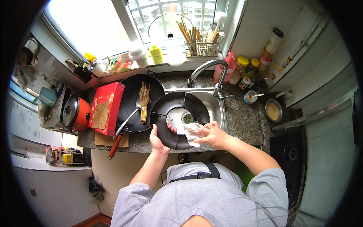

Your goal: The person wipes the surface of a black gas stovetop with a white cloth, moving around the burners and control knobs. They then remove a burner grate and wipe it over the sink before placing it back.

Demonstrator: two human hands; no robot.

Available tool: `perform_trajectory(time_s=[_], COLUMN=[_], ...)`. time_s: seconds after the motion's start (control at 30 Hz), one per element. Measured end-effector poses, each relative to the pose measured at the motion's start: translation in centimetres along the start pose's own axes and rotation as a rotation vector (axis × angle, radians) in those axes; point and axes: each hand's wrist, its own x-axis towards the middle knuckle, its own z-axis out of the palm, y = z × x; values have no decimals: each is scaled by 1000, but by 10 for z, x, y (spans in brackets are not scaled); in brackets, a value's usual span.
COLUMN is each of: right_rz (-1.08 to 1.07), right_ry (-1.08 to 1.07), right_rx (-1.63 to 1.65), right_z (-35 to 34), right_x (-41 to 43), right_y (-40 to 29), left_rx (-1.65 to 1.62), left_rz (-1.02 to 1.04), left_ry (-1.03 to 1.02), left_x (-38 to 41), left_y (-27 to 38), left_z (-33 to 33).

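A black ring-shaped wok stand (195, 105) is held over the stainless steel sink (217, 109). My left hand (160, 142) grips its lower left side, thumb on top and fingertips showing through the central hole. A white cloth (194, 133) is bunched in my right hand (212, 136) and pressed against the ring's lower right part. Through the hole the sink drain (187, 118) is visible. Left of the ring, a black wok (130, 88) rests on the counter, with a straw pot brush (144, 102) and a metal spatula with a wooden handle (115, 145) lying across it.
A chrome faucet (208, 63) arches behind the sink. Bottles and jars (241, 66) crowd the right corner, near a metal bowl (273, 110). A red box (106, 105) and an orange rice cooker (76, 113) stand left. A wire basket of chopsticks (202, 48) sits on the windowsill.
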Motion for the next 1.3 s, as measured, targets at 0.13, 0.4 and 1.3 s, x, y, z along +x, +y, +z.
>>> perform_trajectory(time_s=[0.13, 0.4, 1.3], right_rz=[-103, -88, -9], right_ry=[-56, -106, -140], right_rx=[-10, -59, 74], right_z=[-4, -7, -28], right_x=[32, 26, 25], right_y=[-26, -27, -60], left_rx=[14, 31, -31], left_rz=[-37, -63, -88], left_ry=[3, -10, -100], left_x=[0, -7, -22], left_y=[-5, -3, 10], left_z=[4, 7, 6])
